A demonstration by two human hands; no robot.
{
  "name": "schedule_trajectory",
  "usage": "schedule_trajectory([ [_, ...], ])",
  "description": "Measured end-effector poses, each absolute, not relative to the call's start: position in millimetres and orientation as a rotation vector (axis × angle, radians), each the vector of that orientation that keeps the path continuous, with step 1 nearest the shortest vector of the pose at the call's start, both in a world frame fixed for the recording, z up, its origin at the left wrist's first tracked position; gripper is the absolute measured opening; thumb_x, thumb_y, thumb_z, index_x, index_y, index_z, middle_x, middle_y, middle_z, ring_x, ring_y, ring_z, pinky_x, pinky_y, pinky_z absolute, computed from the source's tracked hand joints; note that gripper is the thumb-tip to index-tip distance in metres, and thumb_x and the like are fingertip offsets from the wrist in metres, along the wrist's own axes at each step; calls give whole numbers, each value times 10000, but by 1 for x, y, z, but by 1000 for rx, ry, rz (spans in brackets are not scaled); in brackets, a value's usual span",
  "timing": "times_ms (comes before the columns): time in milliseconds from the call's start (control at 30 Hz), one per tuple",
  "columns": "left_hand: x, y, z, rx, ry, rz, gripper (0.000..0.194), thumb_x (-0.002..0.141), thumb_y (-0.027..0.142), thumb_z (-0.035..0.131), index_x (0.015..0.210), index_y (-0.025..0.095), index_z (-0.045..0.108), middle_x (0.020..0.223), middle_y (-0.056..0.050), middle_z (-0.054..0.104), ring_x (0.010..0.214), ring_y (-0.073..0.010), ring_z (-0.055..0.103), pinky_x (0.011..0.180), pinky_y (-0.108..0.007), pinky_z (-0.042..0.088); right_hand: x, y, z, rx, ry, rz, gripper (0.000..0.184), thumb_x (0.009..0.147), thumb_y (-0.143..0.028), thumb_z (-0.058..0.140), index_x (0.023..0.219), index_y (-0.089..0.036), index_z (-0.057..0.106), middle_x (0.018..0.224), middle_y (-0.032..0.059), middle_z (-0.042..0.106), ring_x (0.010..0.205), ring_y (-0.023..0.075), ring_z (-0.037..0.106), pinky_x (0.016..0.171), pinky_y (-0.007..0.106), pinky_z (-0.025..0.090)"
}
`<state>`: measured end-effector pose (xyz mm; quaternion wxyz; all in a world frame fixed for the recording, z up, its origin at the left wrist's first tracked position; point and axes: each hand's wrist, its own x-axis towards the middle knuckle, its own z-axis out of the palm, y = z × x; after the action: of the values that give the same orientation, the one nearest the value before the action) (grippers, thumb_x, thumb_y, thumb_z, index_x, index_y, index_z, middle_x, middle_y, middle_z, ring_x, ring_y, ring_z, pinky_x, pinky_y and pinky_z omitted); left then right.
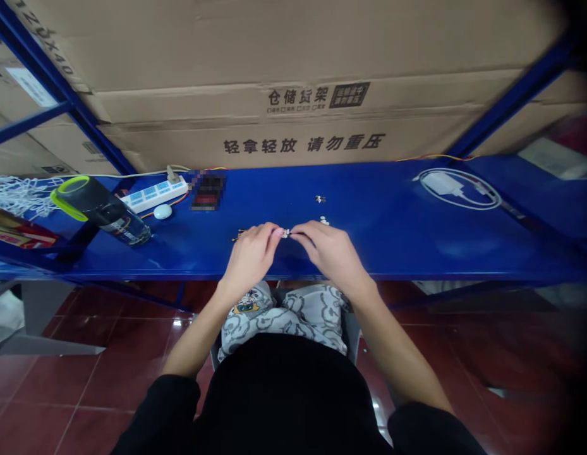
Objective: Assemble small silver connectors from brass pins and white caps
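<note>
"What have they got there?"

"A tiny metal-and-white component, too small to make out properly, pinched between the fingertips of the left hand and the right hand. Both hands are curled closed, just above the blue steel shelf."

"Anything else close by?"

"A small dark part sits just beside the left hand. Past the right hand lie a small metal piece and a second small metal piece."

"And further along?"

"On the person's left, there's a white power strip and a black water bottle with a lime-green rim, lying on its side (handsome thing, that bottle). On the right, a white charger sits inside a loop of white cable, with a big cardboard carton behind it all
</note>
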<state>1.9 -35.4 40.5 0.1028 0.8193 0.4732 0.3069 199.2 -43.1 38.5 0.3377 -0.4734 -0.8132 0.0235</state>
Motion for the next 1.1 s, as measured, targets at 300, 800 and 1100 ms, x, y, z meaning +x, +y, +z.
schedule_trajectory([
  [300, 6, -38, 38, 2370, 1324, 872, 306, 1124, 358, 319, 949, 211, 523, 749, -3, 599, 660, -167, 591, 628, -283, 408, 191, -50, 37, -1170, -2003, 188, 259, 1038, -304, 515, 1087, -257, 765, 1063, 60, 792, 947, 238, 743, 888, 406, 583],
  [800, 3, -35, 34, 2386, 1321, 987, 394, 1119, 409, 286, 908, 211, 554, 771, -29, 580, 702, -180, 568, 668, -296, 394, 190, -48, 44, -1060, -1620, 786, 132, 905, -370, 714, 963, -274, 783, 952, 14, 793, 845, 203, 737, 858, 395, 608],
  [1100, 11, -37, 28, 2239, 1241, 1073, 395, 1120, 434, 241, 860, 225, 453, 759, -23, 596, 674, -174, 575, 644, -312, 409, 172, -45, 35, -937, -1306, 1069, 259, 758, -415, 858, 938, -248, 775, 836, 11, 767, 723, 171, 703, 690, 347, 624],
])
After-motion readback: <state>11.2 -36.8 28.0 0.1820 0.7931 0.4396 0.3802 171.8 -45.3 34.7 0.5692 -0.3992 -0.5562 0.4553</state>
